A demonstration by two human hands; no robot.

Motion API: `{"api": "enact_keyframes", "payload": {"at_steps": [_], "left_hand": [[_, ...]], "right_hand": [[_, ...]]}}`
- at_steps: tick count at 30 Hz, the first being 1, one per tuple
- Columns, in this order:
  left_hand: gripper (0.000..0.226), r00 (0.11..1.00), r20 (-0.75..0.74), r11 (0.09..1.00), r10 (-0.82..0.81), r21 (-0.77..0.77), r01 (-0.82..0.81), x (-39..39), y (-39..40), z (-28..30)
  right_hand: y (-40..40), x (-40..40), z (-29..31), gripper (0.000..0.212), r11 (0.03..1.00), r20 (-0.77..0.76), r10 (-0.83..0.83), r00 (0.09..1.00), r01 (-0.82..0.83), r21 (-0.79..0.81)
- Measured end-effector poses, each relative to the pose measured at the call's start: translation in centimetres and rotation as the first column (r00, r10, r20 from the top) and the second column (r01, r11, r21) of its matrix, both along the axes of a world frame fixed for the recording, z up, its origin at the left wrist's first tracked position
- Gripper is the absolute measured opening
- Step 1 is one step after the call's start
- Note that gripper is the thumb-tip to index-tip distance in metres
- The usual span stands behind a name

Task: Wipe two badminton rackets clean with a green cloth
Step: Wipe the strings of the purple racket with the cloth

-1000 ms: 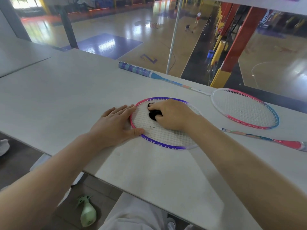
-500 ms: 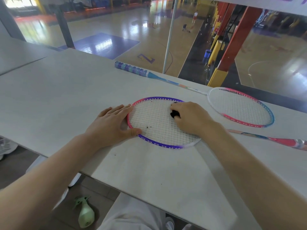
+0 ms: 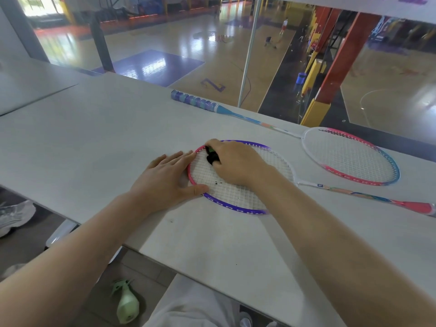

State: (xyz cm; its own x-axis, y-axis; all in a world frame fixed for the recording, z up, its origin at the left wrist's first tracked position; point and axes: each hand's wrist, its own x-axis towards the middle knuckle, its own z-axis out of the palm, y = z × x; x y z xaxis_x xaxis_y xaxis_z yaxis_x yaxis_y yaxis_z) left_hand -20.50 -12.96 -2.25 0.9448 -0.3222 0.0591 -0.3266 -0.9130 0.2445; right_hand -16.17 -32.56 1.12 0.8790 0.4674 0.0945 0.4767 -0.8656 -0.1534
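Left hand [image 3: 166,179] lies flat, palm down on the table [image 3: 99,142], fingers straight and together, pointing up-right; fingertips and thumb rest on the pink left rim of the near racket [image 3: 238,199], holding nothing. Right hand [image 3: 236,162] comes in from lower right, knuckles up, fingers curled round a bunched green cloth [image 3: 211,155], pressing it on the strings at the head's upper-left rim. Only a dark wad of cloth shows between the fingers.

Near racket lies flat, long axis roughly left-right: head left, shaft running right to a pink handle at the frame edge. Dark specks on the strings near the thumb.

Far racket [image 3: 349,155] lies flat by the table's far edge, head right, handle pointing up-left. The two heads sit near each other, apart.
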Motion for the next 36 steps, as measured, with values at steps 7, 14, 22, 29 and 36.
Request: {"api": "enact_keyframes", "payload": {"at_steps": [7, 14, 22, 29, 36], "left_hand": [[0.118, 1.000, -0.019, 1.000, -0.006, 0.021, 0.006, 0.1, 0.1, 0.0], [0.120, 1.000, -0.023, 0.999, -0.008, 0.036, 0.009, 0.2, 0.1, -0.2], [0.119, 1.000, -0.020, 0.999, -0.018, 0.033, 0.019, 0.2, 0.1, 0.1], [0.129, 1.000, -0.003, 1.000, 0.002, 0.009, -0.002, 0.0, -0.1, 0.1], [0.120, 1.000, -0.024, 1.000, 0.006, 0.026, -0.005, -0.2, -0.2, 0.5]], "right_hand": [[-6.8, -0.9, 0.0, 0.032, 0.974, 0.046, -0.197, 0.979, 0.201, -0.108], [-8.7, -3.0, 0.0, 0.020, 0.872, 0.187, -0.351, 0.918, 0.393, -0.291], [-3.6, -1.2, -0.4, 0.022, 0.962, 0.106, -0.212, 0.971, 0.227, -0.151], [-0.6, 0.2, -0.3, 0.043, 0.998, 0.042, -0.063, 0.997, 0.064, -0.008], [-1.7, 0.3, -0.3, 0.027, 0.975, 0.140, -0.148, 0.979, 0.168, -0.146]]}}
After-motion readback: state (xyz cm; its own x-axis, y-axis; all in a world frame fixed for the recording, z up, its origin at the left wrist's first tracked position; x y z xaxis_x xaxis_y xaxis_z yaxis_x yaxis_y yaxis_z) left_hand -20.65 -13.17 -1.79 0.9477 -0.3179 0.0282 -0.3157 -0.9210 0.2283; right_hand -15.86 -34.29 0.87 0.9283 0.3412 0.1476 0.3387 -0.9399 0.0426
